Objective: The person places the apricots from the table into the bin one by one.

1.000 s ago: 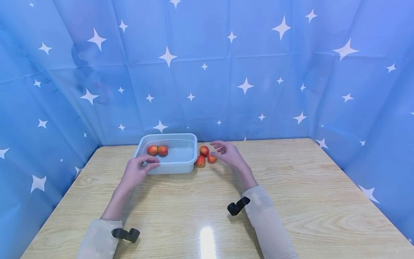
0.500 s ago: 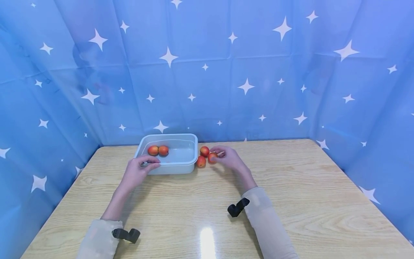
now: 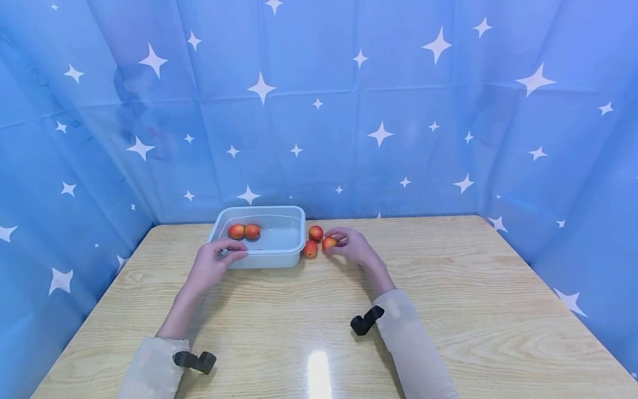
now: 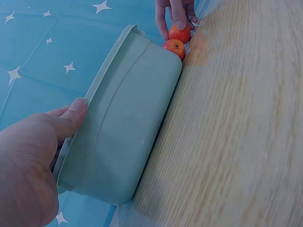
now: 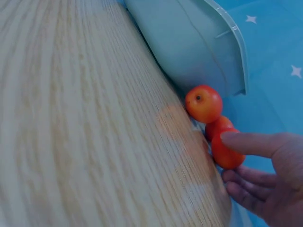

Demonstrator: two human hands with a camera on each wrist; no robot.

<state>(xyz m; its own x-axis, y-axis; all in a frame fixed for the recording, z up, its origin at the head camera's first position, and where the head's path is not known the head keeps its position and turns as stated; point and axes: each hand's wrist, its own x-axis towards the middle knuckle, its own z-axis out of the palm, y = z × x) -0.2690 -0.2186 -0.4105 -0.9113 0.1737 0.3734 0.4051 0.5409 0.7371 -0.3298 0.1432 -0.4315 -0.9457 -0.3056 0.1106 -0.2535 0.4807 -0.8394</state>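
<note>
The held fruit [image 5: 229,156] was small, round and smooth-skinned, red blending into orange, and was found between the thumb and fingers of the right hand [image 3: 353,245], which gripped it in a pinch. Whether it was raised off the tabletop [image 3: 309,310] could not be determined. The container [image 3: 271,260], pale blue-grey plastic with rounded corners and a projecting rim, stood upright. The left hand [image 3: 211,263] pinched its near rim towards the left corner, with the thumb on the outer side.

Count of fruit in plain view: five, all of similar colour and form. One was in the right fingers, as stated. Two were loose to the left of the right fingertips: a far fruit [image 3: 316,233] and a near fruit [image 3: 311,249], the latter showing a dark spot on its skin and sitting just beside the container wall. Two lay inside the container, side by side, beyond the left fingertips: a left-hand fruit [image 3: 236,231] and a right-hand fruit [image 3: 252,232]. A red sliver also showed behind the near rim, right of the left fingertips; it was too small to identify. Containers counted: one. Hands counted: two, both occupied
</note>
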